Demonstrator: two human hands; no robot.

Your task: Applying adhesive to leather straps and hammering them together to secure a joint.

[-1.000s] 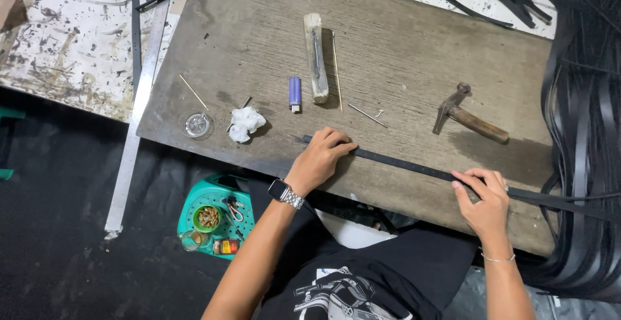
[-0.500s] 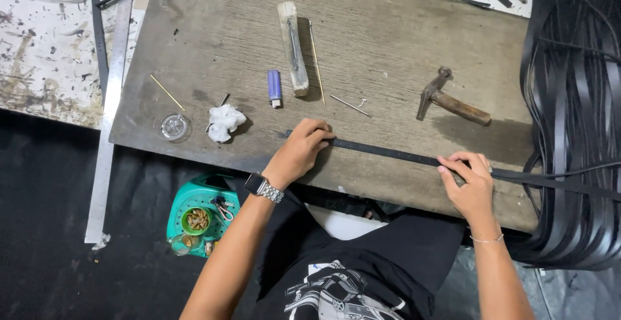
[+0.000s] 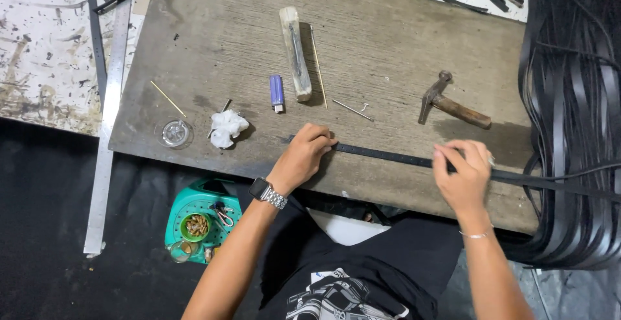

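Note:
A long black strap [image 3: 388, 155] lies across the near part of a wooden board [image 3: 388, 42]. My left hand [image 3: 304, 155] presses down on the strap's left end, fingers curled over it. My right hand [image 3: 462, 174] grips the same strap farther right, a little blurred. From there the strap runs right into a big bundle of black straps [image 3: 572, 119]. I wear a wristwatch on the left wrist and a thin bracelet on the right.
On the board lie a hammer [image 3: 453, 105], a blue lighter [image 3: 277, 92], a pale wooden-handled tool [image 3: 295, 52], a thin stick, a nail, crumpled white tissue [image 3: 226, 128] and a small clear lid [image 3: 175, 132]. A metal ruler [image 3: 107, 132] lies at left. A teal stool [image 3: 200, 220] holds small items.
My right hand has slid left along the strap, closer to my left hand. The view has shifted, so the board sits lower in frame.

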